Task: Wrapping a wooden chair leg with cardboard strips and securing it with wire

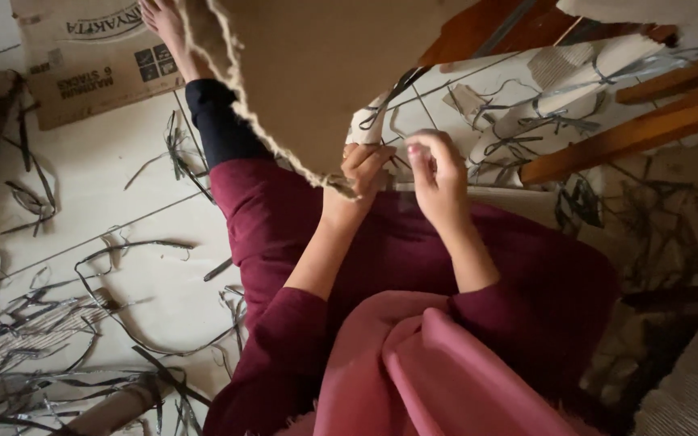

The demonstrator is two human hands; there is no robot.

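A large brown cardboard sheet (325, 64) with a ragged, torn edge hangs over my lap. My left hand (359, 173) pinches its lower torn corner, fingers closed on the board. Beside it, my right hand (438, 173) has its fingers closed on the sheet's edge, with thin grey strips (389, 101) trailing just above. I sit on the floor in maroon clothes with a pink cloth (422, 371) over my lap, one leg stretched out toward the top left.
Grey strips (123, 323) litter the white tiled floor at left. A printed cardboard box (82, 64) lies flat at top left. Wooden furniture legs (632, 133) and cardboard scraps (591, 73) crowd the right. A corrugated piece (696, 387) sits at lower right.
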